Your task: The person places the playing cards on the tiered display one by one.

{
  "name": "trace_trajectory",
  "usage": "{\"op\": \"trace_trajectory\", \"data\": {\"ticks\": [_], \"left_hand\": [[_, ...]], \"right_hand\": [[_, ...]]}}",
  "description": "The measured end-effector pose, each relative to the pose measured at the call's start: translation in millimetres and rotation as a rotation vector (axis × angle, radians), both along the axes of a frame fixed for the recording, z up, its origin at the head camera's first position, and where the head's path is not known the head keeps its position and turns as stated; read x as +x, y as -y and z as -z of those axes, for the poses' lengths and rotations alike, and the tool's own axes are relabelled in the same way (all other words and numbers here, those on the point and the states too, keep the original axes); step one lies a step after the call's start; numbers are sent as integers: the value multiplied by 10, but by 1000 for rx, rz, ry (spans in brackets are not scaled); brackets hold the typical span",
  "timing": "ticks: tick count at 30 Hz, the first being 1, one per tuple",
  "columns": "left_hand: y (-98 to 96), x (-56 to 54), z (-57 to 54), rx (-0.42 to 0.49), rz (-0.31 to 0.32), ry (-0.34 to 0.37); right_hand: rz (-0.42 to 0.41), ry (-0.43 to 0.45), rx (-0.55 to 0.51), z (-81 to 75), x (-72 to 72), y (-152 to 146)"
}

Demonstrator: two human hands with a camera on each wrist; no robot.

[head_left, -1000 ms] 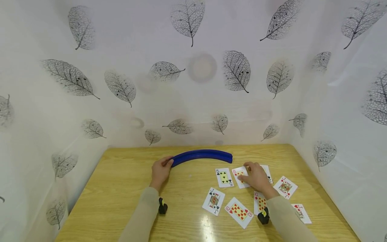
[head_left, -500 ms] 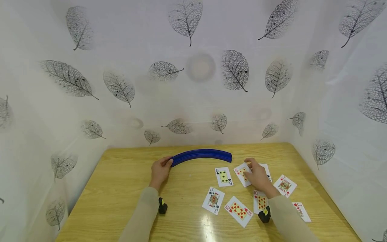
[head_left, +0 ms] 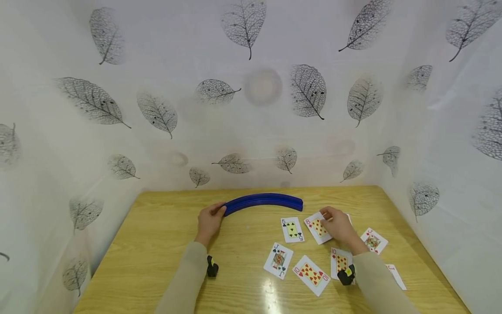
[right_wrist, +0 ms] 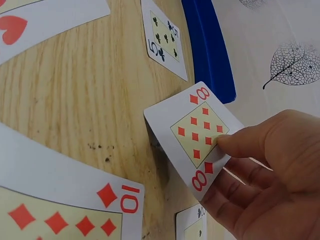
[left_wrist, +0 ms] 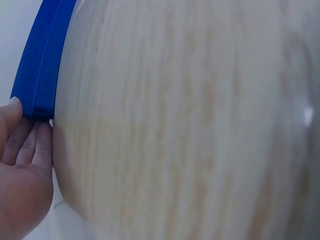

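My left hand (head_left: 209, 223) grips the left end of a blue curved card holder (head_left: 263, 200) at the back of the table. In the left wrist view the thumb lies on top of the blue end, with the fingers under it. My right hand (head_left: 339, 226) pinches the eight of diamonds (right_wrist: 197, 132) between thumb and fingers, the card tilted with its near edge raised off the wood. Left of that card lies the five of clubs (head_left: 292, 230). Under the right hand, a black-suited card (right_wrist: 192, 225) is partly hidden.
Face up nearer the front are the jack of spades (head_left: 278, 261), ten of hearts (head_left: 311, 275) and ten of diamonds (head_left: 339, 261). Two jacks lie to the right, a diamond one (head_left: 374, 240) and another (head_left: 397, 276) partly behind the sleeve. Leaf-patterned sheeting (head_left: 251, 131) surrounds the wooden table (head_left: 145, 253).
My right hand has drawn the eight of diamonds slightly to the right and lifted it, turning it a little. The left hand stays at the card holder's end.
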State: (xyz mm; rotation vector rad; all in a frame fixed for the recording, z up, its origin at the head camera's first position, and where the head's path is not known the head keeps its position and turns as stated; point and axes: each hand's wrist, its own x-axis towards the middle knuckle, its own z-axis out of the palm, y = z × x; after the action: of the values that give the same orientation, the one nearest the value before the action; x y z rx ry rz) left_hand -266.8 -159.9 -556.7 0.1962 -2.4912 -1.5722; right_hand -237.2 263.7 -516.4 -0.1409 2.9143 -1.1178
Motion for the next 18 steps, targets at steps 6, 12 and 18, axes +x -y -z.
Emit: {"op": "trace_trajectory", "data": {"ticks": [6, 12, 18], "left_hand": [[-2, -5, 9, 10, -6, -8], [-9, 12, -21, 30, -6, 6], [-4, 26, -26, 23, -3, 11]], "right_hand": [[-56, -6, 22, -120, -9, 22], [-57, -47, 3, -251, -21, 67], [-4, -81, -47, -298, -122, 195]]}}
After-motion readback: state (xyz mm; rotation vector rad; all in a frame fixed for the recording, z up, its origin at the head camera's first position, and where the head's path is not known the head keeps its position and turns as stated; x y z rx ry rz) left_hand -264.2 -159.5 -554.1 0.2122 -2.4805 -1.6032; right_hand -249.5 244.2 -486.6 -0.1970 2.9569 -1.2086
